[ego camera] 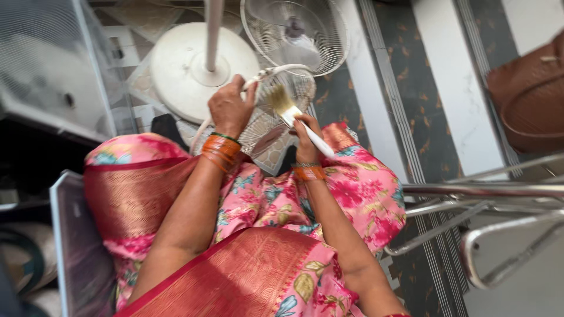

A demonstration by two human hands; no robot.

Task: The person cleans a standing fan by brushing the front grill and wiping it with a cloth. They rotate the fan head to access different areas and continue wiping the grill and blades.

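**Bright even daylight, soft focus at the margins**

Scene well lit; diffuse light, no hard shadows. White floor stripes [455,88] near washed out at top right. Glare streaks along the chrome chair frame [482,191]. Dark pocket at left under the mesh panel [41,53], detail lost there. Left hand [230,108] and right hand [305,138] fairly sharp; brush [294,114] slightly smeared by motion. Edges blurred: brown bag [529,94], lower left corner. Mild wide-angle stretch outward.

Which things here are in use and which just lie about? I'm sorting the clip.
In use: left hand holding wire fan grille; right hand holding paintbrush.
Lying about: fan base, second fan grille, brown bag, metal chair frame.
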